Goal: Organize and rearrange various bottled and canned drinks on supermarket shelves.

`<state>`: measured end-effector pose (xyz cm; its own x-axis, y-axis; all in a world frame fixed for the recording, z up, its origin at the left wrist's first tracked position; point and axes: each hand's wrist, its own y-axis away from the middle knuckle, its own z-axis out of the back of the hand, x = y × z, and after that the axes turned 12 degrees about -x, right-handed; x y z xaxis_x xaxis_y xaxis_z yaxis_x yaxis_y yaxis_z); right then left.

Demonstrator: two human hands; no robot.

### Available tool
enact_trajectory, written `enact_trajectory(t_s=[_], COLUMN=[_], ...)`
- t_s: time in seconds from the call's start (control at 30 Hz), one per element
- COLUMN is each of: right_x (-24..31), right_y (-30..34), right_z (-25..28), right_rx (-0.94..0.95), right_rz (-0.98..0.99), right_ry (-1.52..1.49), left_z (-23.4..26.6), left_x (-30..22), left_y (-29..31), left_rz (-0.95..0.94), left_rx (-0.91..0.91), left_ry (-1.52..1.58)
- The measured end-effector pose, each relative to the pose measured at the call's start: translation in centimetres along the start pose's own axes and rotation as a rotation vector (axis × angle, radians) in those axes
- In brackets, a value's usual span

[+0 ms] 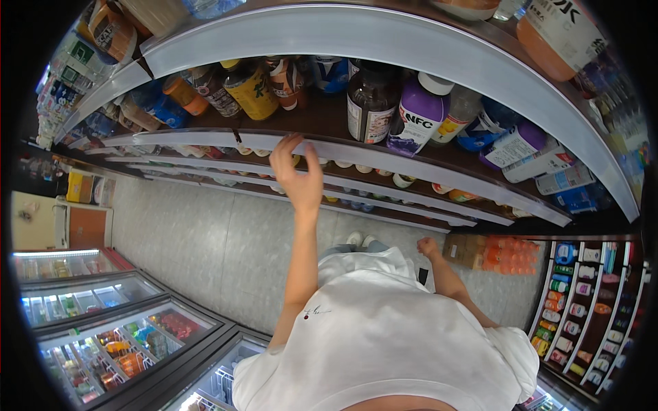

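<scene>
Dark bottle (372, 113) and two purple bottles (415, 113) stand to the right of a bare stretch of brown shelf (317, 118), one orange-brown bottle (286, 85) to its left. One left hand (296, 171), thumb and fingers apart, is raised at the pale shelf edge (356, 153); contact cannot be told. Beyond, grey floor (205, 236) opens leftward. One right hand (429, 248), finger state unclear, hangs near one cardboard box (465, 250).

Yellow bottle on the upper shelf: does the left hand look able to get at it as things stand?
Probably yes. The left hand looks empty and is raised by the shelf lip; nothing visible stands in front of the yellow bottle, though neighbouring bottles flank it.
</scene>
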<state>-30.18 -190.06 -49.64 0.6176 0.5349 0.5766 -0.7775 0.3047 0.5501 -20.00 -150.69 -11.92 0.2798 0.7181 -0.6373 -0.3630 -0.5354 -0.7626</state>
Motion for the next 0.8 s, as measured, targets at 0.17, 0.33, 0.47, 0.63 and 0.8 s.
enact_trajectory(t_s=[0.17,0.33,0.47,0.63,0.8], right_x=[-0.3,1.5,3.7,16.9,34.9], right_y=[0.2,-1.6,-3.8,-0.1,11.9], right_z=[-2.9,-4.6,-4.9,-4.1,-1.6], right_rx=[0.158,0.258,0.209,0.415,0.544], right_rz=[-0.077,0.038,0.268,0.310,0.409], right_ry=[0.000,0.141,0.093,-0.067,-0.278], left_z=[3.4,4.7,4.1,4.0,2.0], left_x=[2.8,3.4,4.5,6.0,8.8], left_y=[0.2,-0.5,-1.3,-3.9,-8.2], left_rz=[0.175,0.138,0.159,0.122,0.033], left_rx=[-0.050,-0.066,-0.069,-0.134,-0.141], left_ry=[-0.119,-0.192,-0.159,-0.144,0.030])
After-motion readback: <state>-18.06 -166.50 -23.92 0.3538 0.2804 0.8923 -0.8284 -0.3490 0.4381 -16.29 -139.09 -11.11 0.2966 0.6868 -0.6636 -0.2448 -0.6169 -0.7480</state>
